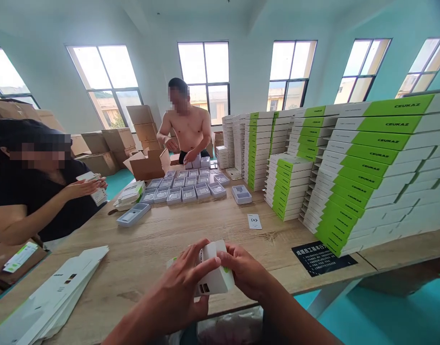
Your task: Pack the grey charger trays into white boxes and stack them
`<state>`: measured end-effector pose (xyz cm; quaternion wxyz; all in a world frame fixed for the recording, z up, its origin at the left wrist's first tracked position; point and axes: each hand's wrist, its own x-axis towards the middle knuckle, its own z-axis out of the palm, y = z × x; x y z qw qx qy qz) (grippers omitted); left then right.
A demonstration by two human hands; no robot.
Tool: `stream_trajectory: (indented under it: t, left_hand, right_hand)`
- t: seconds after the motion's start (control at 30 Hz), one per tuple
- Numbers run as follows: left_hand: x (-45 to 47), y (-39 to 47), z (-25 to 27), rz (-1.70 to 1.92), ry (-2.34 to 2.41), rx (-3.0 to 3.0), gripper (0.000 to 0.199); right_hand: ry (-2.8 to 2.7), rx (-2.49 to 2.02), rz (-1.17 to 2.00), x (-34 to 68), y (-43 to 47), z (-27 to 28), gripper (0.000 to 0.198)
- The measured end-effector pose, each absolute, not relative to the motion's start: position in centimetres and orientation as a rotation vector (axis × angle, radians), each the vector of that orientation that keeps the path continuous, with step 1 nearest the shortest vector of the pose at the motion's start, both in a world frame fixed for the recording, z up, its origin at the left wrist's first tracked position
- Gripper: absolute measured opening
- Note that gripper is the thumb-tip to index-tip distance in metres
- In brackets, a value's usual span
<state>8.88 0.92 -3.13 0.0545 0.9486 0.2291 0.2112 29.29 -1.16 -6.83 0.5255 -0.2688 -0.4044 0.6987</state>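
Note:
Between my two hands, above the front edge of the wooden table, is a small white and green cardboard box (213, 280). My left hand (180, 287) wraps round its left side, fingers over the top and thumb underneath. My right hand (243, 268) grips the right side, its thumb pressed on the upper edge. The far side of the box is hidden by my fingers. To the left lies a stack of flat, unfolded box blanks (62, 297). Past my hands a white card (254, 221) lies on the table.
Several grey plastic trays (182, 187) stand mid-table beside an open carton (150, 163). Tall stacks of white and green boxes (370, 163) fill the right side. A black printed sheet (323, 258) lies front right. Co-workers stand left (36, 191) and at the far end (187, 124).

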Motion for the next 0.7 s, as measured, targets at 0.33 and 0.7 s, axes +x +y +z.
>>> stream_trajectory:
  t: [0.33, 0.7]
  left_hand:
    - [9.9, 0.4, -5.0, 0.922, 0.729, 3.056, 0.079]
    - [7.3, 0.8, -0.3, 0.564, 0.672, 2.563, 0.025]
  right_hand:
    - [-1.639, -1.251, 0.844, 29.5, -1.6, -4.7, 0.037]
    - [-2.047, -1.378, 0.317, 29.4, -3.2, -2.4, 0.048]
